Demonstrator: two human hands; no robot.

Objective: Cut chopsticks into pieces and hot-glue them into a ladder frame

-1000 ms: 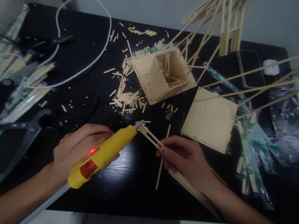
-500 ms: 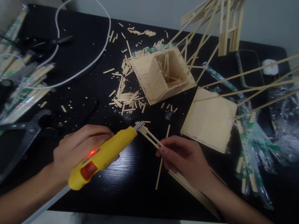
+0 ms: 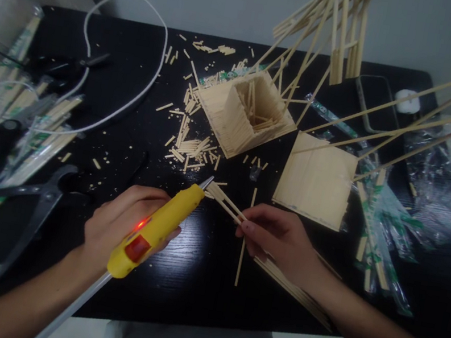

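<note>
A yellow hot glue gun with a lit red light and a glue stick in its rear is gripped in my left hand. Its metal nozzle tip lies close to the far ends of the joined wooden sticks; whether they touch is hard to tell. My right hand pinches these sticks by their near end. Under that hand, a single stick lies on the black table. A bundle of long sticks lies partly beneath my right wrist.
Beyond my hands stands a square wooden box on a base, with stick frames rising behind. A flat wooden panel lies right of it. Cut pieces are scattered nearby. Pliers, packaged chopsticks and a white cable occupy the left.
The glue gun has shifted slightly left, its nozzle moving off the stick ends toward the left. My right hand and its sticks have hardly moved.
</note>
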